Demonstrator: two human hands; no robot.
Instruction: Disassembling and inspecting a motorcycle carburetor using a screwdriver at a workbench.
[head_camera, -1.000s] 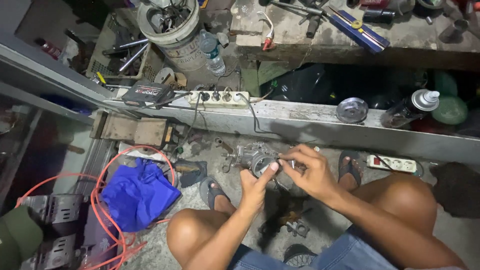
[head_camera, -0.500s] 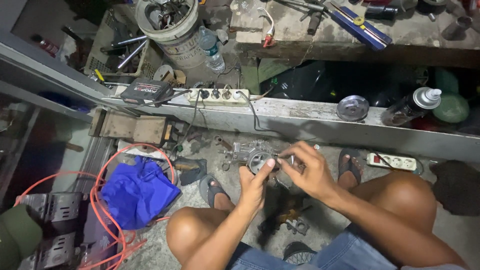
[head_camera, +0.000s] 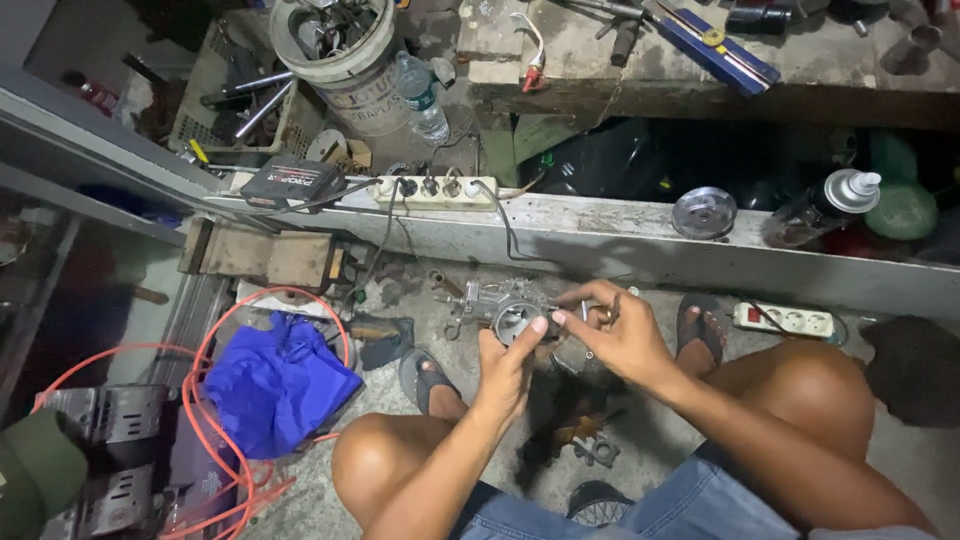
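Observation:
I squat on a concrete floor and hold a small grey metal engine part (head_camera: 500, 308), like a carburettor, in front of my knees. My left hand (head_camera: 510, 360) grips it from below, thumb up against its round opening. My right hand (head_camera: 615, 330) is at the part's right side, fingers pinched on a small thin tool or piece that I cannot make out. Both hands touch the part.
A blue cloth (head_camera: 280, 385) lies left inside a loop of orange hose (head_camera: 215, 345). Behind: a white power strip (head_camera: 435, 192), a black box (head_camera: 292, 182), a bucket of tools (head_camera: 335, 50), a water bottle (head_camera: 420, 95). Right: a round metal lid (head_camera: 704, 212), a spray can (head_camera: 825, 205), another power strip (head_camera: 785, 320).
The hands and the metal part have stayed nearly in place; the right fingers have shifted slightly at the part's side. The view has drifted a little.

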